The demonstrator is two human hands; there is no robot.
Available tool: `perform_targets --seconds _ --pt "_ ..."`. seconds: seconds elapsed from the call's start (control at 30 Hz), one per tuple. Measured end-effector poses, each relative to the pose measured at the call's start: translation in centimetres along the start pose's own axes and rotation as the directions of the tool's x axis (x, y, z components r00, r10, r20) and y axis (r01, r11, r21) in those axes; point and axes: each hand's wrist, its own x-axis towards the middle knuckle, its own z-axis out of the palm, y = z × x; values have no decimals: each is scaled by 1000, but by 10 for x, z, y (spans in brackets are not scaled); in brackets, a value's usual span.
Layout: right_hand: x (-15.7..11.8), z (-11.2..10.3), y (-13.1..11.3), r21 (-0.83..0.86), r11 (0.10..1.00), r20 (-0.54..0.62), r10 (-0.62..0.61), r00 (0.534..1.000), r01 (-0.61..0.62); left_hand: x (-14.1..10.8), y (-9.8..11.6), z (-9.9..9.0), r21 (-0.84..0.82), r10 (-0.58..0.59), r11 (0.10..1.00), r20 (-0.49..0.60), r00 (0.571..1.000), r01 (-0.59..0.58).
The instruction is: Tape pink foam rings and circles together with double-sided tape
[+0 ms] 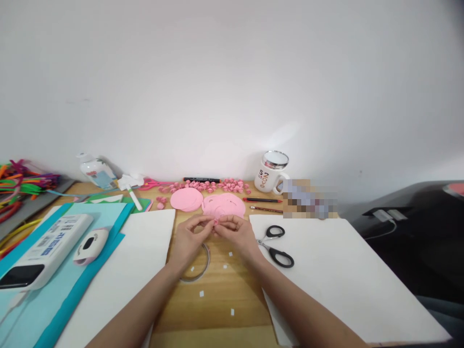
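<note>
My left hand [192, 237] and my right hand [237, 234] meet over the middle of the wooden table, fingertips pinched together. Between them is a small pink paper piece [216, 222], mostly covered by the fingers; it looks like a rolled paper rose. Just beyond lie pink paper circles [186, 199] and a pile of pink cut paper spirals [224, 205]. Many small rolled pink paper roses [234, 185] are heaped along the wall. A roll of tape [207, 265] lies under my left hand, partly hidden. Small white tape squares [232, 312] are scattered on the wood.
Black-handled scissors [281, 257] lie by my right wrist on a white sheet [340, 280]. A mug [270, 174], pens [263, 199] and a pencil [266, 209] are at the back. Leftward are a white power bank [54, 251], a white bottle [97, 173] and colourful pipe cleaners [27, 181].
</note>
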Motion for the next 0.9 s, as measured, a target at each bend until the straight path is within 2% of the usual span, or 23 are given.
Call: perform_targets --seconds 0.17,0.3,0.5,0.73,0.9 --pt "1 1 1 -37 998 12 -59 998 60 0 -2 1 60 36 998 -25 999 -35" --pt "0 3 -1 -85 990 16 -108 994 109 0 -6 2 135 129 983 -25 991 -124" --pt "1 5 -1 -63 996 -15 -60 998 59 -1 -9 1 255 254 936 -11 967 -243" --pt "1 7 0 -28 996 -39 -84 996 83 -2 -5 4 157 156 977 -68 985 -144" --pt "0 9 0 -25 997 -43 -77 996 76 -2 -2 4 132 137 983 -73 988 -127"
